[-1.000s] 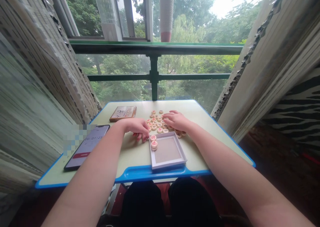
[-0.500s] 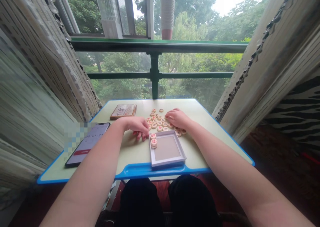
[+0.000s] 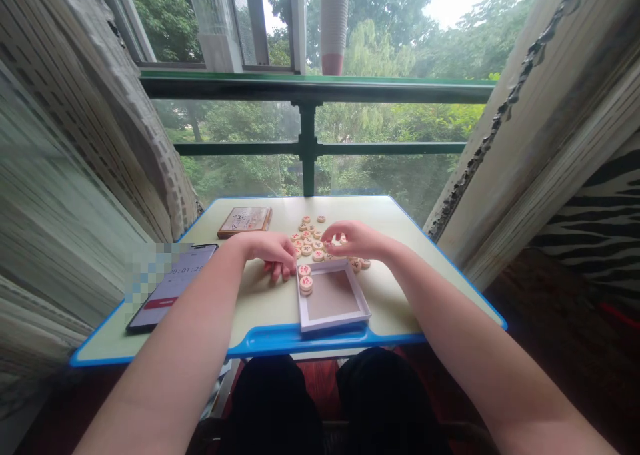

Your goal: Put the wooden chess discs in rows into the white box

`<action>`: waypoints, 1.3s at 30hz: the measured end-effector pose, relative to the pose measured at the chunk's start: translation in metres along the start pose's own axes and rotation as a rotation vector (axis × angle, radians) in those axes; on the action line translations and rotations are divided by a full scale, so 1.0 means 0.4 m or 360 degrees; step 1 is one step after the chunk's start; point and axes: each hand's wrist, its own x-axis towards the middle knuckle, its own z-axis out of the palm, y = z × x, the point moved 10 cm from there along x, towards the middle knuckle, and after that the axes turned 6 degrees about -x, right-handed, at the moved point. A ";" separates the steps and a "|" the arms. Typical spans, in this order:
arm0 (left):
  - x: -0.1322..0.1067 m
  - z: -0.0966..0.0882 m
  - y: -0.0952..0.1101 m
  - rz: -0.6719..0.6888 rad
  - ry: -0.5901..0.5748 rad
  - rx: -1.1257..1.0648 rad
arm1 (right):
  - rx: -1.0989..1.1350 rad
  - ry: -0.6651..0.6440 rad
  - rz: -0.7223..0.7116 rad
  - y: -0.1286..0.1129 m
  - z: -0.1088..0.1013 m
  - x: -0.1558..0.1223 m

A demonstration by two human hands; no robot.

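Round wooden xiangqi pieces with red characters lie in a loose pile (image 3: 307, 243) on the cream table top (image 3: 260, 308), and a few more (image 3: 360, 263) sit to the right. My right hand (image 3: 356, 239) is arched just above the pile's right side, beyond the far edge of a shallow white box (image 3: 330, 325). Its fingers hide some pieces. Two pieces (image 3: 305, 276) lie inside the box by its left wall. My left hand (image 3: 276, 255) is curled on the table next to the pile, beside the box's far left corner. Whatever its fingers cover is hidden.
A phone (image 3: 173, 288) showing a timer lies at the table's left, and a wooden box (image 3: 245, 221) stands at the far left. The table has a blue edge (image 3: 295, 339). A green window railing (image 3: 310, 88) runs beyond it, with bamboo blinds (image 3: 100, 128) on both sides.
My right hand has risen off the pile and shifted left toward the box's far edge. My left hand has barely moved. The view has tilted slightly.
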 end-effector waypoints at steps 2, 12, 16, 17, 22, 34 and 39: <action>-0.003 0.002 0.003 0.0008 -0.0005 0.0008 | 0.0018 -0.0191 -0.0013 -0.027 0.024 -0.013; -0.001 -0.001 0.010 0.0060 -0.0006 0.0126 | -0.0104 -0.0318 -0.0080 -0.049 0.077 -0.012; 0.006 -0.008 0.007 0.0069 0.0024 0.0132 | -0.0205 -0.0264 -0.0093 -0.049 0.073 -0.010; 0.008 -0.010 0.006 0.0072 0.0033 0.0120 | -0.0211 -0.0251 -0.0100 -0.048 0.073 -0.009; 0.013 -0.029 0.008 0.0098 0.0139 0.0093 | -0.0229 -0.0174 -0.0080 -0.026 0.072 -0.002; 0.019 -0.038 0.008 0.0109 0.0184 0.0080 | -0.0401 -0.0066 -0.0198 -0.060 0.028 -0.021; 0.023 -0.039 0.006 0.0119 0.0181 0.0076 | -0.0460 -0.0358 -0.0063 -0.067 0.060 -0.043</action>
